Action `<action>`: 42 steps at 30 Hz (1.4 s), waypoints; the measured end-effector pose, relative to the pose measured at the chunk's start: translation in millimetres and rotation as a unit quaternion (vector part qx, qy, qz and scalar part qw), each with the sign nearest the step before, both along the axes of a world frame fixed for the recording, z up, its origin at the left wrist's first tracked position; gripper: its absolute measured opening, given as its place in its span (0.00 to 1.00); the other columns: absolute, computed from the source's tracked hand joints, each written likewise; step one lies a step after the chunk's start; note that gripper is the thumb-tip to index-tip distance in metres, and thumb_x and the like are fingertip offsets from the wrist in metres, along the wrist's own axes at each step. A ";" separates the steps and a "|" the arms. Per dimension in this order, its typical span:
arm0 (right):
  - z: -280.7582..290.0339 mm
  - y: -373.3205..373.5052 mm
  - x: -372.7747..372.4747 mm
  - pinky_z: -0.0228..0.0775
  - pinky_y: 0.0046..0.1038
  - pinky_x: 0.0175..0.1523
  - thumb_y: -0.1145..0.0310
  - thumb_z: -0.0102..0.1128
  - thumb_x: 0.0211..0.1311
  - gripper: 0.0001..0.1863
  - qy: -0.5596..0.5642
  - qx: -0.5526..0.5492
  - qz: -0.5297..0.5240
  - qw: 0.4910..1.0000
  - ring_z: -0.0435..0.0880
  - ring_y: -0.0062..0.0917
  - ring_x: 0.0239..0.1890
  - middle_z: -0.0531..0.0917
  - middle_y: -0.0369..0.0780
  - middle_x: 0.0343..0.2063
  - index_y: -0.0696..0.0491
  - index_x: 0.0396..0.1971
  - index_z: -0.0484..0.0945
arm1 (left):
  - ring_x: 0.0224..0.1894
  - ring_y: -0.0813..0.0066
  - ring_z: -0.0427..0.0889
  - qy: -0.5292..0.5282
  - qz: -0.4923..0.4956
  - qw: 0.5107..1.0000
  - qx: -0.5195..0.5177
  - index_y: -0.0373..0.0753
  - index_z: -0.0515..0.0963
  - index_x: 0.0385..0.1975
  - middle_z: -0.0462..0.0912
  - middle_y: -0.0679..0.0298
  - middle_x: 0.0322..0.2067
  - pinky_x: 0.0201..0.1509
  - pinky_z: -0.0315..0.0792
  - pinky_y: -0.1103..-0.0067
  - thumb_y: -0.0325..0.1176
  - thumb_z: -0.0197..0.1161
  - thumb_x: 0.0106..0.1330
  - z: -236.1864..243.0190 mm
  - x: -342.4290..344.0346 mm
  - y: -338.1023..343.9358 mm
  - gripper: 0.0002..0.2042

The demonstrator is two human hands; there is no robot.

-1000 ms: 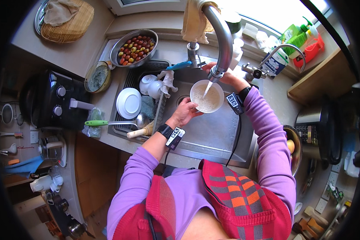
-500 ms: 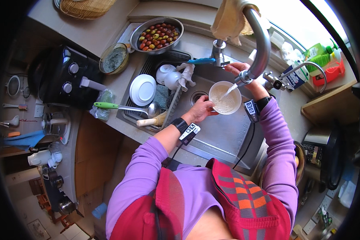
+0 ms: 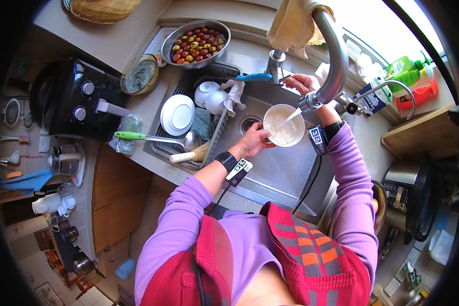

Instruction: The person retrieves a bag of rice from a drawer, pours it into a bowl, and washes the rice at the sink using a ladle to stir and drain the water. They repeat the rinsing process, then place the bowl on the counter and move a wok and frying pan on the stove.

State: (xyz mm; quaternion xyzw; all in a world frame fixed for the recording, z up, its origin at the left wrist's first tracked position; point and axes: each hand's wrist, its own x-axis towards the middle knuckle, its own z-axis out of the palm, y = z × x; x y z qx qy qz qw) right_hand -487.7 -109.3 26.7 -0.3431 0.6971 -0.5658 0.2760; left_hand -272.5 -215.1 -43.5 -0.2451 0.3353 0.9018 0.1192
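My left hand [image 3: 252, 140] grips the near left rim of a white bowl [image 3: 298, 135] above the sink. Inside the bowl are pale grains that look like rice [image 3: 281, 133], in cloudy water. Water runs into it from the tap's curved metal spout [image 3: 336, 61]. Behind the spout, my right hand [image 3: 302, 84] has its fingers closed at the small tap handle [image 3: 286, 78]; the spout hides part of that hand. A blue strip-like thing [image 3: 254, 77] lies against the tap base [image 3: 276, 65].
The steel sink [image 3: 285, 176] has a dish rack [image 3: 215, 140] at its left, with white bowls, plates, a ladle [image 3: 153, 137] and a brush [image 3: 191, 154]. Behind stands a steel basin of red-green fruit [image 3: 167, 48]. Bottles [image 3: 402, 69] line the sill; a cloth [image 3: 293, 28] hangs over the spout.
My right hand's fingers have shifted slightly up at the tap handle. The bowl stays in my left hand under the running water. The whole view has moved slightly.
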 end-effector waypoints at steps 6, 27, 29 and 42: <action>-6.7 -12.7 -7.5 0.68 0.21 0.48 0.68 0.49 0.65 0.11 0.110 -0.021 -0.002 0.994 0.77 0.19 0.40 0.80 0.36 0.36 0.57 0.42 0.75 | 0.49 0.57 0.73 0.008 -0.003 1.000 0.004 0.37 0.57 0.49 0.66 0.53 0.48 0.54 0.69 0.58 0.23 0.54 0.57 2.2 1.5 -0.8 0.21; 54.4 19.0 198.1 0.71 0.35 0.34 0.73 0.56 0.49 0.06 0.281 0.092 0.140 0.945 0.79 0.40 0.25 0.78 0.47 0.21 0.58 0.25 0.79 | 0.49 0.66 0.71 0.016 0.056 0.998 -0.009 0.36 0.59 0.50 0.67 0.56 0.47 0.53 0.71 0.69 0.23 0.56 0.55 -6.7 28.5 -0.3 0.22; 54.7 -6.3 212.7 0.71 0.34 0.34 0.72 0.56 0.49 0.06 0.278 0.060 0.127 0.950 0.79 0.40 0.25 0.78 0.47 0.21 0.58 0.25 0.79 | 0.47 0.68 0.72 0.016 0.072 0.997 0.002 0.35 0.60 0.50 0.67 0.55 0.47 0.52 0.71 0.70 0.23 0.57 0.55 -12.2 39.8 -3.0 0.22; 37.2 -223.2 294.2 0.76 0.26 0.35 0.63 0.48 0.65 0.22 -0.381 0.116 0.177 0.900 0.82 0.28 0.30 0.80 0.46 0.30 0.59 0.55 0.62 | 0.44 0.66 0.73 0.085 0.062 0.993 0.055 0.37 0.60 0.51 0.67 0.56 0.48 0.48 0.71 0.68 0.27 0.59 0.56 -39.7 104.9 -25.4 0.22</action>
